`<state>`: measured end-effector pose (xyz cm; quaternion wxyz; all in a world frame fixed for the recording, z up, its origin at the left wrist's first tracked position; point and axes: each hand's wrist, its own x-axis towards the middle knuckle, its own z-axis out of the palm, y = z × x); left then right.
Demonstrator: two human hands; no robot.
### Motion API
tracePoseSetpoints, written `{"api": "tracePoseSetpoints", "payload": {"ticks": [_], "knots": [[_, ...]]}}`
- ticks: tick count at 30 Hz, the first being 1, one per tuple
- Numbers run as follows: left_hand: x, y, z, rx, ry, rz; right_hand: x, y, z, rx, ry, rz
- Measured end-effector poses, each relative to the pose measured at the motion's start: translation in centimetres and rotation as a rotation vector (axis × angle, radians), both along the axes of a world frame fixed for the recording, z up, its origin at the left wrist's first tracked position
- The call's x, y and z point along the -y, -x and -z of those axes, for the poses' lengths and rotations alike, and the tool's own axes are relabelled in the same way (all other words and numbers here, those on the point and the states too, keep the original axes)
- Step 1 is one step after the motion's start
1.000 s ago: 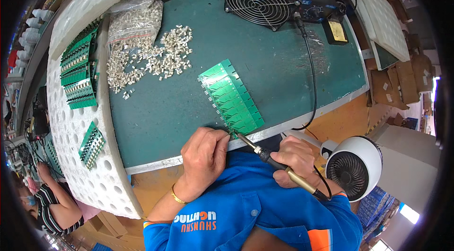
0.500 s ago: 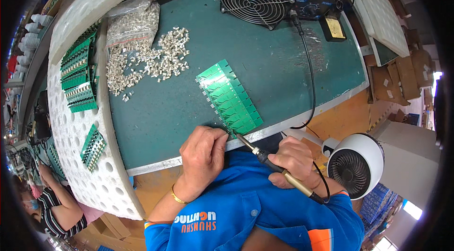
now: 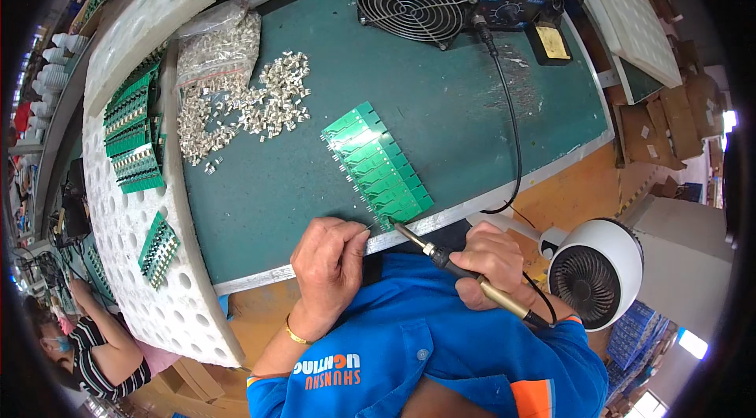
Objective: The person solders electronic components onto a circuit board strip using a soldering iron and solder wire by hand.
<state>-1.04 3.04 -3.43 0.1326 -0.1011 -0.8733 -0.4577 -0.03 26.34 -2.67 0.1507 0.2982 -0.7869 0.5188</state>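
Observation:
A green circuit board panel (image 3: 379,168) lies at a slant near the front edge of the green work mat, with small metal connectors along its left side. My right hand (image 3: 490,267) is closed round the handle of a soldering iron (image 3: 506,299). Its tip touches or nearly touches the near end of the panel. Just left of that end, my left hand (image 3: 327,267) pinches a thin solder wire (image 3: 371,225), of which only a short bit shows beyond the fingertips.
Loose small connectors (image 3: 276,91) lie beside a plastic bag of them (image 3: 224,44). Left, a white foam tray (image 3: 193,304) holds several finished-looking boards (image 3: 135,131). At the back are a black fan (image 3: 411,7) and soldering station (image 3: 508,9); its cable (image 3: 512,119) crosses the mat. A white fan (image 3: 594,276) stands right.
My left hand has drawn back slightly to the left from the panel, so a bit of wire shows. The iron's tip stays at the panel's near end. The whole view has shifted a little.

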Motion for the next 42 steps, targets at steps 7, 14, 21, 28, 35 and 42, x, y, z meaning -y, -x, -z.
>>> {"api": "tracePoseSetpoints", "payload": {"ticks": [7,14,21,28,35,42], "knots": [[-0.2,-0.8,0.3,0.049,-0.014,-0.027,-0.2,0.1,0.7,0.124,0.155,0.067],[-0.1,-0.7,0.3,-0.028,0.064,-0.024,-0.6,0.3,0.3,0.231,0.129,0.076],[-0.6,-0.4,0.3,-0.083,0.050,-0.037,-0.6,0.3,0.5,0.211,0.146,0.054],[-0.5,-0.7,0.3,-0.034,0.063,-0.025,-0.4,0.2,0.5,0.183,0.157,0.073],[-0.2,-0.9,-0.2,-0.065,0.012,-0.098,-0.4,1.1,1.2,0.044,0.221,0.032],[-0.4,-1.5,-1.6,0.251,-0.229,-0.152,2.1,3.5,0.3,-0.079,-0.155,0.048]]}}
